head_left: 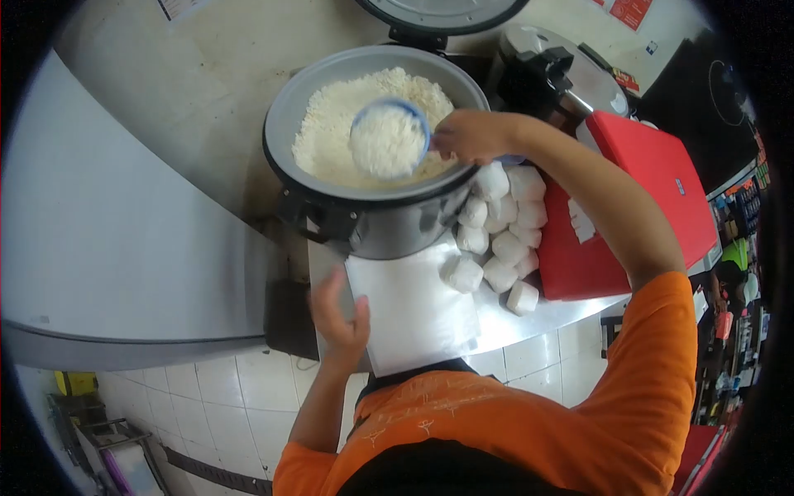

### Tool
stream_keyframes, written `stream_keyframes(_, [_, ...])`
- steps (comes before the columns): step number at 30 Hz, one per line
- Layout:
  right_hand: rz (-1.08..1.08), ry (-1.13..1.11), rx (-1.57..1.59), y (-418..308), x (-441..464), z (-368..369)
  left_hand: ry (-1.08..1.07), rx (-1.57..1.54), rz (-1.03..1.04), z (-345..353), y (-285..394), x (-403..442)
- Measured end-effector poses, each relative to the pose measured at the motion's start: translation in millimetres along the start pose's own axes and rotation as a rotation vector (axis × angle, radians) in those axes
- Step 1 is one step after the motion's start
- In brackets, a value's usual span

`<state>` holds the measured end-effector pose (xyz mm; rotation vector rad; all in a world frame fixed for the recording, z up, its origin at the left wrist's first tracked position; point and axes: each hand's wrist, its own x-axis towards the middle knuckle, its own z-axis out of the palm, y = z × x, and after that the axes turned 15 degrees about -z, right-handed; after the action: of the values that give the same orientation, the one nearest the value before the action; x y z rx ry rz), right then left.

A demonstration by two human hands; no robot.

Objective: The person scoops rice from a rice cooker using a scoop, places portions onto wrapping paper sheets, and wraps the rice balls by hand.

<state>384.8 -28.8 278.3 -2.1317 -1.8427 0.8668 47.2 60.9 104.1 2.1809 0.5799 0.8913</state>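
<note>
A large grey cooker pot (397, 236) stands open on the metal counter, filled with white rice (331, 112). My right hand (467, 136) is closed round the handle of a blue-rimmed scoop (427, 124), heaped with rice and held over the pot. At the counter's left edge, my left hand (339, 310) has its fingers apart and holds nothing, beside a stack of clear plastic sheets or bags (413, 306). Several wrapped white bundles (500, 273) are piled right of the pot, under my right forearm.
A red box (579, 264) sits to the right of the bundles. Behind it stands a second cooker (538, 50) with a closed lid. The first pot's raised lid (442, 12) is at the top. A large white surface (141, 240) fills the left side.
</note>
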Motion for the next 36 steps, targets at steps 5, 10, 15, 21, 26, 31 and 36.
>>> stream_keyframes(5, [0.189, 0.052, 0.605, -49, -78, 27, -0.646, 0.493, -0.165, 17, -23, -116])
stream_keyframes(10, [0.053, -0.098, 0.761, -32, -98, 150, -0.566, 0.758, -0.045, 37, -54, -181])
stream_keyframes(15, [0.183, 0.032, 0.778, 15, -65, 296, -0.586, 0.806, 0.005, 34, -50, -188])
stream_keyframes(21, [-0.051, 0.42, -0.011, 15, -66, 345, -0.654, 0.695, -0.031, 30, -34, -184])
stream_keyframes(26, [-0.222, 0.398, -0.123, -18, -56, 365, -0.667, 0.649, -0.021, 36, -32, -186])
stream_keyframes(31, [-0.008, 0.219, -0.121, -14, -39, 351, -0.601, 0.598, -0.07, 38, -35, -188])
stream_keyframes(36, [0.004, 0.35, -0.144, -10, -31, 354, -0.642, 0.545, -0.091, 33, -32, -173])
